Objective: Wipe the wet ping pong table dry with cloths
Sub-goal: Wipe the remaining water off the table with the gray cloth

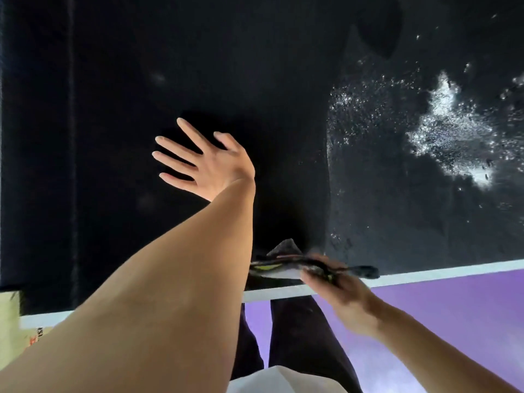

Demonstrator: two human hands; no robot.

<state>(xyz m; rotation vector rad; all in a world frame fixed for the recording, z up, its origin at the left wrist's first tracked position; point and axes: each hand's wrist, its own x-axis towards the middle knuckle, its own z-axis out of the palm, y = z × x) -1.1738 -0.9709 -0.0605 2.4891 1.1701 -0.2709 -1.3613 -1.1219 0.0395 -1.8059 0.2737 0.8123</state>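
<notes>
Overhead, left hand (211, 163) splayed (right hand (338, 290) clutching cloth (286, 269))

Your left hand (207, 163) is spread flat with straight fingers over the dark ping pong table (119, 80), reaching out from your bare forearm that crosses the lower left of the view. Your right hand (337, 290) pinches a crumpled, blurred cloth (286, 265) with dark, grey and yellow patches right at the table's white edge line (453, 269), just beside your left forearm. Beads and a bright pool of water (450, 137) glisten on the table's right side, and below the edge you see purple floor (467, 321) and your dark trouser legs (300, 336).
</notes>
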